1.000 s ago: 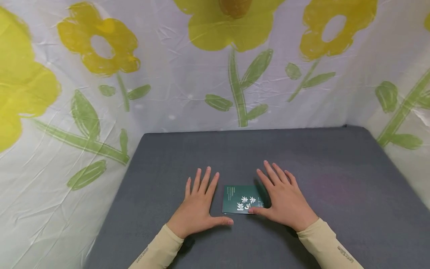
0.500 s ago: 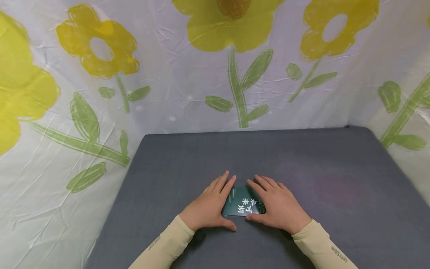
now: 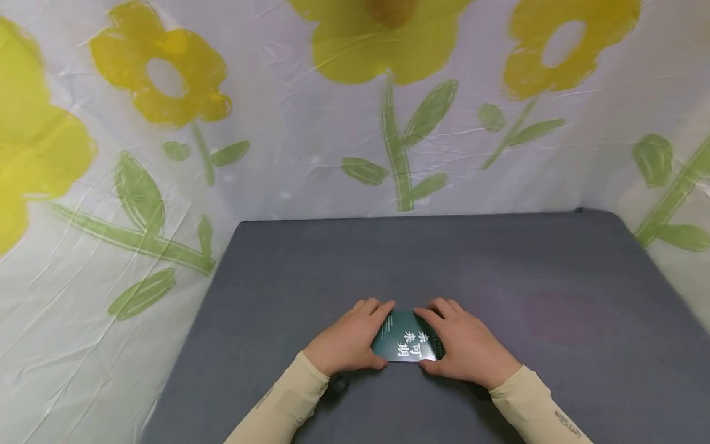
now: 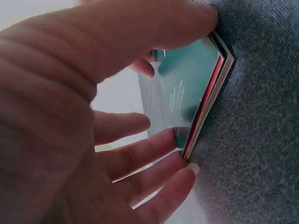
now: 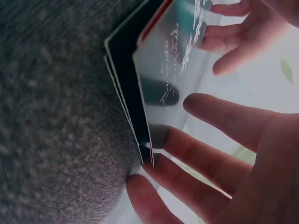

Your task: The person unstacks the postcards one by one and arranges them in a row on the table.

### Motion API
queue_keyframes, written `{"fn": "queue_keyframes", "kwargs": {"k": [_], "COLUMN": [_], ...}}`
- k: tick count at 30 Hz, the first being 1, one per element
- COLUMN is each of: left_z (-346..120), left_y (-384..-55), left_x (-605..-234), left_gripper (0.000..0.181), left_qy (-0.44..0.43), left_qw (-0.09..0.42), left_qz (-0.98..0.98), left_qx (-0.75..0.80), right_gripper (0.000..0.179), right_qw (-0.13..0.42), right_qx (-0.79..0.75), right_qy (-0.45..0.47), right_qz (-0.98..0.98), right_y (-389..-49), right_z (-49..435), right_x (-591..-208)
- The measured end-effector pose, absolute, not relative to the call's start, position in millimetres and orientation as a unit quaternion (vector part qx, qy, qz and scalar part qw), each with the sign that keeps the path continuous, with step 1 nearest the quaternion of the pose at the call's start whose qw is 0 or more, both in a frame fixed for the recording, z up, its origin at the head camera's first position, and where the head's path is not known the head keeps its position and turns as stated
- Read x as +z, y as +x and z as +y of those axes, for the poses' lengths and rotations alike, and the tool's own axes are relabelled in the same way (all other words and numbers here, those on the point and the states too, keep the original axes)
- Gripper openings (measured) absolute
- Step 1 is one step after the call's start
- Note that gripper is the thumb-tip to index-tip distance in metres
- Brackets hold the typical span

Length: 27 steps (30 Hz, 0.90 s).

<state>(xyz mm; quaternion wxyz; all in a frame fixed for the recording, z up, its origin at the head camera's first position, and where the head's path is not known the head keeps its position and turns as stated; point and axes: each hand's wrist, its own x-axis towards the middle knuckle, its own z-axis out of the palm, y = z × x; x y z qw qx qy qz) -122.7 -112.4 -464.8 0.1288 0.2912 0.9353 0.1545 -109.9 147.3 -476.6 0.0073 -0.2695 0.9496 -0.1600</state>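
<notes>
A small stack of green cards (image 3: pixel 407 336) with white lettering lies on the grey table between both hands. My left hand (image 3: pixel 352 339) holds its left end, with the thumb at the near edge and the fingertips at the far edge. On the right end my right hand (image 3: pixel 471 339) has the same hold. In the left wrist view, several layers with a red edge show along the side of the cards (image 4: pixel 187 88). Seen from the right wrist, the layers of the cards (image 5: pixel 161 70) are uneven, and the fingertips meet their far corner.
The grey table (image 3: pixel 310 259) stretches around the hands to its back edge. A white sheet (image 3: pixel 288 123) printed with yellow flowers hangs behind it and on both sides. A small dark device (image 3: pixel 338 383) shows under the left wrist.
Both hands have come inward from spread fingers, the left one moving right to the cards. Their fingers have bent, and the thumbs and fingertips have closed in on the edges of the cards.
</notes>
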Motion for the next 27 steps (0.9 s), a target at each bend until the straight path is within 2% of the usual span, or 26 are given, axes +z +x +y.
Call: {"fn": "queue_keyframes", "kwargs": {"k": [5,15,27], "left_z": [-112,-114,-125], "left_y": [-124,-122,-126], "left_x": [-465,-461,-451], "left_gripper": [0.1,0.101,0.104], "left_qy": [0.293,0.299,0.297], "left_qw": [0.137,0.15,0.157], "left_qz": [0.932,0.931,0.93], "left_qx": [0.162,0.145,0.15], "right_gripper": [0.089,0.091,0.092], "right_qw": [0.025,0.024,-0.005], "right_qx": [-0.166,-0.156,-0.131], "right_qy": [-0.263,-0.272,-0.268], "right_qz": [0.95,0.949,0.954], "right_y": [-108,-106,-103], "right_z": [150,146,138], "right_x": [-472,-470,-461]}}
